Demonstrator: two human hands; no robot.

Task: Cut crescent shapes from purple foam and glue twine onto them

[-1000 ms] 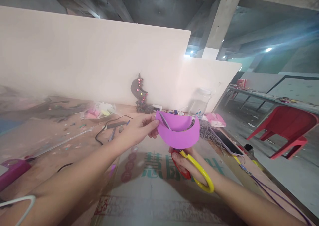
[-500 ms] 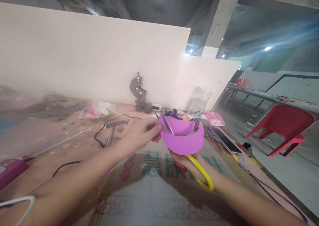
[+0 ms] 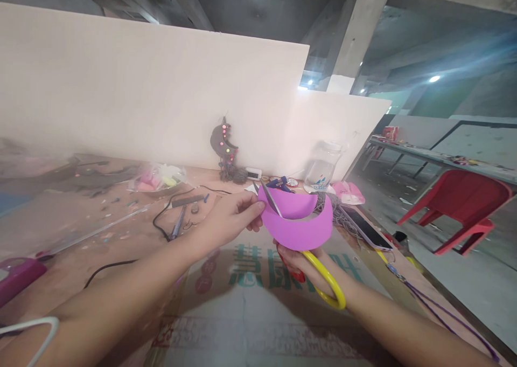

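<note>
A purple crescent-shaped sheet (image 3: 301,232), paper or thin foam, is held up above the table. At its left edge my left hand (image 3: 247,210) pinches it between thumb and fingers. My right hand (image 3: 301,262) is below the sheet, closed around scissors, partly covered by the sheet. The scissors' metal blades (image 3: 271,200) stand parted around the sheet's left part, one blade lying across its inner side. A red part (image 3: 298,275) shows under the right hand, and a yellow loop (image 3: 329,283) curves round near that wrist.
Beneath lies a printed cardboard sheet (image 3: 242,313). Behind are a dark crescent ornament (image 3: 221,140), a clear jug (image 3: 322,165) and grey yarn (image 3: 331,208). A phone (image 3: 363,227) lies at right, a magenta glue gun (image 3: 20,281) at left. A white panel (image 3: 153,97) borders the back.
The purple sheet has shifted slightly right and up at its right end, its curve a little changed. Both hands keep nearly the same place, and the scissors remain at the left edge.
</note>
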